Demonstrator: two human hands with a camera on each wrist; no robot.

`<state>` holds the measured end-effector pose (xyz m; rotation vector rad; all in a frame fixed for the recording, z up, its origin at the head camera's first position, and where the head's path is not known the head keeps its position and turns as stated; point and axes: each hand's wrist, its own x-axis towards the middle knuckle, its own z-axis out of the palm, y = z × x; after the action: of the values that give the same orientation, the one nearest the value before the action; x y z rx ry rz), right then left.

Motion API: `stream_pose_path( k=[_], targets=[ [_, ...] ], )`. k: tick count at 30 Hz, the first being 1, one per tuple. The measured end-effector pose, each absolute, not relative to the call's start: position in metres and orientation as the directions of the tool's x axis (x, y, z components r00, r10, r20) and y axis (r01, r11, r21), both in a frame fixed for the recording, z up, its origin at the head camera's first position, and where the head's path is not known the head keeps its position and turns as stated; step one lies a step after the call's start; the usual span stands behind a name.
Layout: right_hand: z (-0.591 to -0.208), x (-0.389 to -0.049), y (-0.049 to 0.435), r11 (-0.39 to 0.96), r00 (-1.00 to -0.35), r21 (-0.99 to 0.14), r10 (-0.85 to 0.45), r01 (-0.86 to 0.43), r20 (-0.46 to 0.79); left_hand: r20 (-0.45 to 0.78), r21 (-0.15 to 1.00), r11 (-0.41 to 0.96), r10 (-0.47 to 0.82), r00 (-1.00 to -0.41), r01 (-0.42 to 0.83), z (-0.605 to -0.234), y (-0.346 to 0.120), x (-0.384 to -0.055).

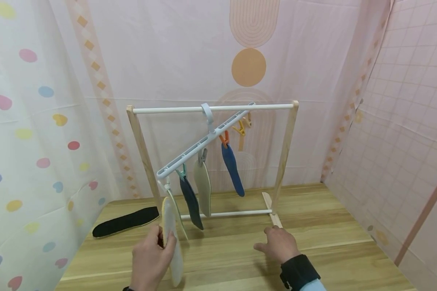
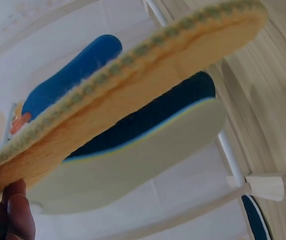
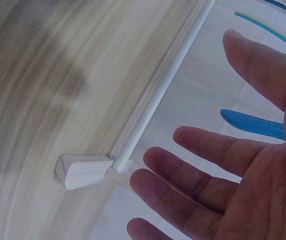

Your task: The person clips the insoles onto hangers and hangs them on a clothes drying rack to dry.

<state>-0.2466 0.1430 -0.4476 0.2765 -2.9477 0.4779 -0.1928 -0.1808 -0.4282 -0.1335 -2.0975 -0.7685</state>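
Note:
My left hand [image 1: 151,256] pinches an insole [image 1: 169,216] between thumb and fingers, upright in front of the rack's left side. The insole is pale on one face; in the left wrist view its other face is fuzzy and yellow, with a stitched edge. Right behind it, a thin pale insole [image 2: 182,135] hangs from the near end of a light blue clip hanger [image 1: 189,152]. Over the table's right part, my right hand [image 1: 278,244] holds nothing; in the right wrist view its fingers [image 3: 202,187] are spread and slightly bent.
The hanger hooks slantwise on the white top rod [image 1: 167,110] of a wooden rack. Clipped along it are a dark insole [image 1: 191,204], a grey-green one [image 1: 203,186] and a blue one [image 1: 233,169]. A yellow clip [image 1: 241,128] hangs farther back. On the table lies a black insole [image 1: 125,221].

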Motion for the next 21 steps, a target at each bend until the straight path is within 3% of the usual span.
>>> stream_pose_path(
  k=[14, 21],
  targets=[
    [-0.44, -0.255, 0.144, 0.946, -0.978, -0.267, -0.147, -0.183, 0.149, 0.787, 0.391, 0.831, -0.08, -0.612, 0.395, -0.426, -0.159, -0.208],
    [-0.436, -0.256, 0.144, 0.951, -0.975, -0.246, -0.151, -0.19, 0.165, 0.757, 0.418, 0.834, -0.099, -0.646, 0.362, -0.426, -0.163, -0.217]
  ],
)
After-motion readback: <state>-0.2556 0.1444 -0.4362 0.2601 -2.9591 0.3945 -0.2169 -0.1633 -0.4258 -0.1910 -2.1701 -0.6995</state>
